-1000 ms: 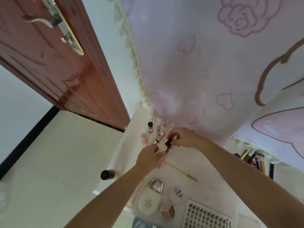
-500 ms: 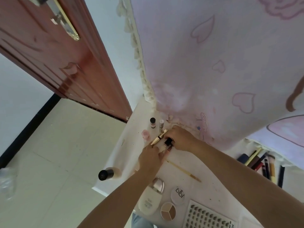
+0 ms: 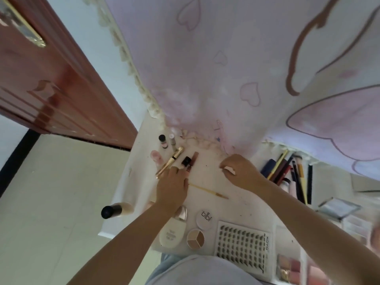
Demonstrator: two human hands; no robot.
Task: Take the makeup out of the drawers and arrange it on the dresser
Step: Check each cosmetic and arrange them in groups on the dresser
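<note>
Dresser top (image 3: 242, 194) is sitting centre frame, white, its left edge running down from centre to lower left with bare floor (image 3: 51, 192) beyond it. A dark-capped bottle (image 3: 116, 210) is lying right at that left edge, partly overhanging. Upper right, a pink heart-print curtain (image 3: 236, 68) is hanging down onto the back of the top, closing off that side. Open white surface is lying between the two hands and just below the right one.

Left hand (image 3: 172, 188) is resting centre frame, fingers stretched out, tips touching a gold tube (image 3: 170, 161) and a dark-capped pink tube (image 3: 188, 163); not gripping either. Right hand (image 3: 240, 171) is curled, right of centre, pinching something small and white (image 3: 229, 170); can't identify it.

A thin gold brush (image 3: 207, 190) is lying between the hands. Two small vials (image 3: 167, 140) are standing near the back. White compact (image 3: 172, 231), round jar (image 3: 204, 219), three-shade pot (image 3: 195, 238) and lash tray (image 3: 242, 243) are lining the front edge.

Pencils (image 3: 292, 173) at right are partly hidden behind the right forearm. The lower-right trays (image 3: 292, 268) are blurred and cut off.
</note>
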